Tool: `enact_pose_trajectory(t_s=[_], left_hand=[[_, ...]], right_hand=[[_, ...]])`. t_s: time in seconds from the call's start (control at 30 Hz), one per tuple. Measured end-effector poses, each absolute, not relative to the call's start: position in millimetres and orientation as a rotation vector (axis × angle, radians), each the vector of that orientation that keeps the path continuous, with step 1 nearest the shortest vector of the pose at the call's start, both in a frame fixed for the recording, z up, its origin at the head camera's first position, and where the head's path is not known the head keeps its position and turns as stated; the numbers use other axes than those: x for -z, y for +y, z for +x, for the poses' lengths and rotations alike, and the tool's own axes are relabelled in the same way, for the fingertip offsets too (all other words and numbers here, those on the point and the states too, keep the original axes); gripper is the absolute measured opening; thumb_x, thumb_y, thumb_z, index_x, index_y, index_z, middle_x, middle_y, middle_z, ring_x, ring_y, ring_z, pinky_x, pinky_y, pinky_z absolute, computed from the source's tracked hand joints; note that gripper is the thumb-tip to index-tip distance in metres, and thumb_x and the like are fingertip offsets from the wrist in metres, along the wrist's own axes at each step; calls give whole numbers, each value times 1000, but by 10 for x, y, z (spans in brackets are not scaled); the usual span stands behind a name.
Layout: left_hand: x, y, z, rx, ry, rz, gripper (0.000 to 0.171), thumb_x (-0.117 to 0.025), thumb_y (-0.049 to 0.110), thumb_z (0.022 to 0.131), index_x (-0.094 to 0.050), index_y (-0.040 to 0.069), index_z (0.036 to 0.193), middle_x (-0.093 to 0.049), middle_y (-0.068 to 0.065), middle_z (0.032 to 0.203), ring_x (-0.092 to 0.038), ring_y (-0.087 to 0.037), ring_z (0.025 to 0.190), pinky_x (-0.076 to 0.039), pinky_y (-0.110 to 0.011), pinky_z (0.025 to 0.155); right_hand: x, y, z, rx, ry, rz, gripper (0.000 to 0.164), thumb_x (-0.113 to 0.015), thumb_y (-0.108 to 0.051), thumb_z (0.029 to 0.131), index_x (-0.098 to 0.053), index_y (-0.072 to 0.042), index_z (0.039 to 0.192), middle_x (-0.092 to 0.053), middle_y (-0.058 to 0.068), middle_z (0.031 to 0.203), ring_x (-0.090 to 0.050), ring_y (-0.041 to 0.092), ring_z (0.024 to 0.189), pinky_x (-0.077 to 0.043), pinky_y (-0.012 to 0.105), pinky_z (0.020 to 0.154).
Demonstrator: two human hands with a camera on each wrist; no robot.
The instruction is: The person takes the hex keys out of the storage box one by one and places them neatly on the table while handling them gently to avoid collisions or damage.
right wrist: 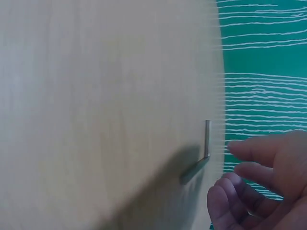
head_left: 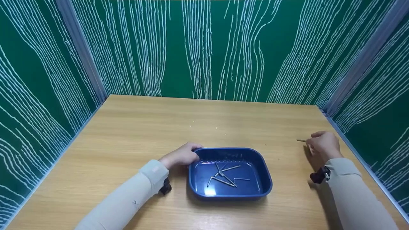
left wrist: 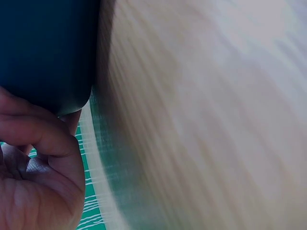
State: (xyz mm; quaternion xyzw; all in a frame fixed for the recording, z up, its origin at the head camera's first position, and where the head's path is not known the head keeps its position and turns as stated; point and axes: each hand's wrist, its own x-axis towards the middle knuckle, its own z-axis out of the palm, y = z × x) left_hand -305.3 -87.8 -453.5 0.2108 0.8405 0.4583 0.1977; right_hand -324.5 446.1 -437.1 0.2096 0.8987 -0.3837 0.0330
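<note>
My left hand (head_left: 183,155) grips the upper left corner of a dark blue plastic tray (head_left: 230,195). In the left wrist view its curled fingers (left wrist: 33,129) lie against the tray's outer wall (left wrist: 45,52). Several metal L-shaped hex keys (head_left: 227,182) lie crossed on the tray floor. At the table's right side, my right hand (head_left: 324,145) hovers by a single hex key (head_left: 300,140). The right wrist view has that key on the wood, with a gap between it and the loosely bent fingers (right wrist: 254,148).
The wooden table (head_left: 143,118) is bounded by green walls (head_left: 172,48) with white wavy lines. Its right edge runs close beside my right hand. Tiny pale specks lie beyond the tray.
</note>
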Motion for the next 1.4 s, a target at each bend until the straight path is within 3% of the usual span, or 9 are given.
enact_pose_trajectory(t_s=[0.13,0.27,0.5,0.57,0.7,0.8,1.03,1.17,1.4], left_hand=[[4536,-883,-3058,-1272,2367,583,35,-54,-3,88,-73,7,115,-64,-3,96,-55,-14,63,-46,-23,53],[4542,-882,-3073,-1267,2374,582,36,-55,-3,88,-75,7,117,-66,-4,99,-55,-14,65,-46,-23,55],[4556,-878,-3071,-1270,2358,596,32,-54,-4,89,-74,6,112,-64,-2,93,-55,-15,65,-46,-23,55],[4563,-876,-3068,-1292,2346,617,34,-53,-4,87,-74,4,112,-63,-2,93,-55,-14,64,-46,-23,55],[4560,-873,-3063,-1306,2337,614,40,-52,-5,85,-74,3,118,-64,-4,94,-53,-14,60,-45,-23,51],[4557,-870,-3067,-1278,2359,587,41,-53,-4,87,-74,4,122,-66,-5,97,-55,-14,63,-46,-23,53],[4551,-864,-3080,-1253,2413,595,40,-56,-4,86,-75,2,121,-68,-7,102,-59,-16,77,-48,-23,61],[4539,-868,-3065,-1263,2395,587,39,-55,-4,88,-75,3,121,-68,-7,101,-58,-16,73,-48,-24,59],[4549,-873,-3060,-1255,2377,568,40,-54,-3,90,-74,5,124,-66,-5,97,-56,-15,64,-47,-24,54]], right_hand=[[4310,4415,-3230,1255,2737,653,75,-68,-31,103,-40,1,164,-42,32,162,-50,40,132,-53,36,94],[4273,4366,-3217,1312,2771,624,77,-70,-38,104,-40,-1,165,-38,31,164,-46,38,133,-52,29,89],[4213,4251,-3199,1258,2922,454,69,-70,-35,104,-49,6,156,-52,35,153,-56,45,132,-48,12,76],[4196,4210,-3204,1205,2994,396,67,-71,-34,104,-53,8,152,-57,37,148,-59,48,132,-51,18,81],[4149,4106,-3221,1173,3057,343,65,-73,-33,102,-57,9,149,-60,38,145,-61,51,133,-57,47,99],[4096,4014,-3225,1208,3007,340,67,-73,-33,102,-54,6,153,-58,36,149,-59,51,134,-54,55,107],[4003,3846,-3216,1224,2987,255,70,-75,-36,102,-52,3,156,-59,34,149,-68,43,121,-57,23,81],[3982,3781,-3198,1231,3002,177,70,-76,-34,101,-53,3,155,-60,34,147,-68,41,117,-57,16,73],[3959,3643,-3166,1250,2983,129,70,-76,-34,101,-52,0,157,-59,32,150,-61,48,132,-59,56,104]])
